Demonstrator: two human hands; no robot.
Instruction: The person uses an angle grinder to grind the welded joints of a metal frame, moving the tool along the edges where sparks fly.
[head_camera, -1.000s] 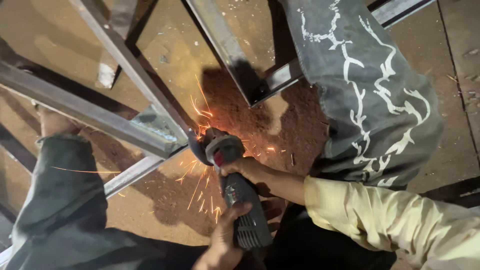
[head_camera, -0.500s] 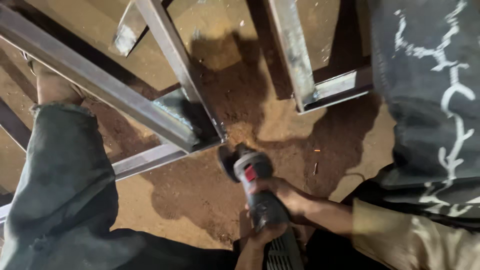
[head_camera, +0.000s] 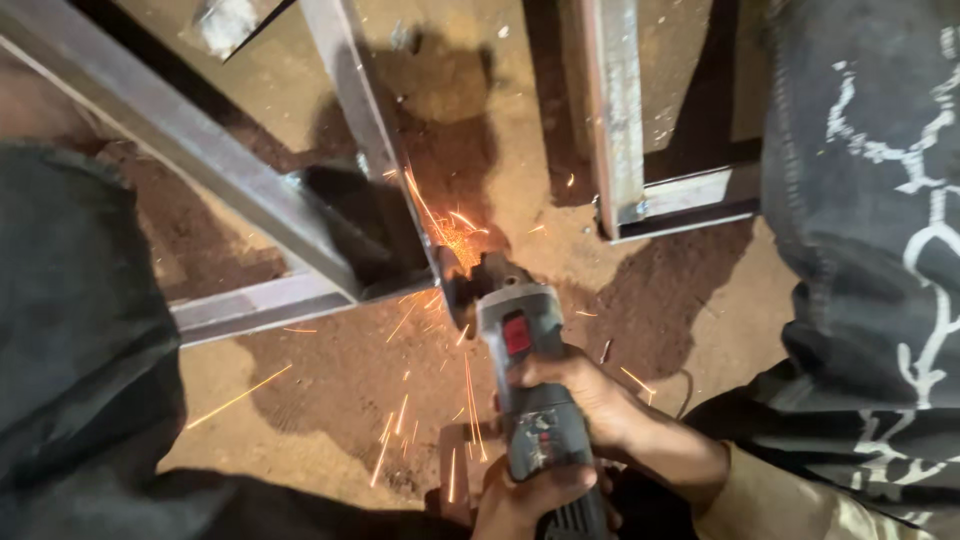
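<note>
A grey angle grinder with a red switch is gripped in both hands. My right hand, coming from a yellow sleeve, wraps the body just behind the head. My left hand holds the rear handle at the bottom edge. The disc end touches the corner joint of a steel tube frame lying on the ground. Orange sparks burst at the joint and stream down toward me.
A second steel frame corner lies to the right on the reddish dirt ground. My left knee in dark trousers fills the left side; my right leg in black patterned trousers fills the right.
Half a second ago the grinder was off the joint with no sparks; now its disc is back on the frame corner and sparks fly. The view has shifted closer.
</note>
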